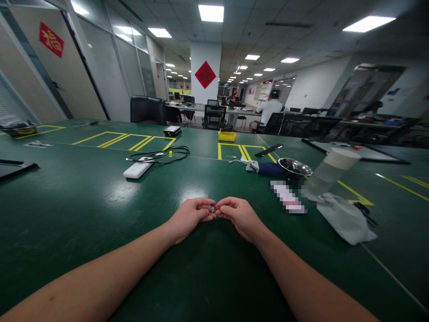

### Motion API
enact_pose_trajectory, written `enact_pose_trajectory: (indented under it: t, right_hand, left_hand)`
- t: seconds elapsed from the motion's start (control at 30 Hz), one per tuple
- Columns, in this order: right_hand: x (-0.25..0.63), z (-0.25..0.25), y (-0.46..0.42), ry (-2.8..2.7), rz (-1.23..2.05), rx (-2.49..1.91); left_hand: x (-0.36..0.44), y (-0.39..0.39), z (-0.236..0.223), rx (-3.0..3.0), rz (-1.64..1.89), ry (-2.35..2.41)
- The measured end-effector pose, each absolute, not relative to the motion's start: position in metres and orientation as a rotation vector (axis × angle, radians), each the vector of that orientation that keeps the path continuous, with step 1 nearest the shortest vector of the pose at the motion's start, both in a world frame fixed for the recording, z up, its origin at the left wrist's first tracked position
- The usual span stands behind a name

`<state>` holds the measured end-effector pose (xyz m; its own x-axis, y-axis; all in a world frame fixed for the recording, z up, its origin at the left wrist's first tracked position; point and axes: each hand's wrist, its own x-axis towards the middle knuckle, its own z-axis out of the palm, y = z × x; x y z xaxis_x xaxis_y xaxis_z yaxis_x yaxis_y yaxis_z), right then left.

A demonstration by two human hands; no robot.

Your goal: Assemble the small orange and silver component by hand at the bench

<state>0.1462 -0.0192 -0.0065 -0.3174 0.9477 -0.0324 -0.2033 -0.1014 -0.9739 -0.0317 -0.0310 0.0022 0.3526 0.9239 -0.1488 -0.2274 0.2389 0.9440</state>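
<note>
Just above the green table (140, 210), my two hands meet in the middle of the view. My left hand (192, 217) is closed in a pinch on a small dark and white piece (212, 208), too small to name. Between the thumb and fingers of my right hand (240, 217) is a tiny orange-red piece (218, 207). The two pieces are side by side at my fingertips. Whether they touch I cannot tell, and the fingers hide part of both.
Ahead on the left lies a white power bank (138, 169) with a black cable (181, 154). To the right are a blue umbrella-like roll (270, 169), a steel bowl (296, 167), a plastic bottle (330, 174) and a pale cloth pouch (345, 219). A person (270, 109) sits far back.
</note>
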Motion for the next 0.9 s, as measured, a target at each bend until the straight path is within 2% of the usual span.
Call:
enact_pose_trajectory:
  t: [0.9]
  right_hand:
    - [0.1468, -0.0084, -0.0198, -1.251, 1.566, -0.941]
  left_hand:
    - [-0.0336, -0.0289, -0.0041, 1.066, 0.944, 0.842]
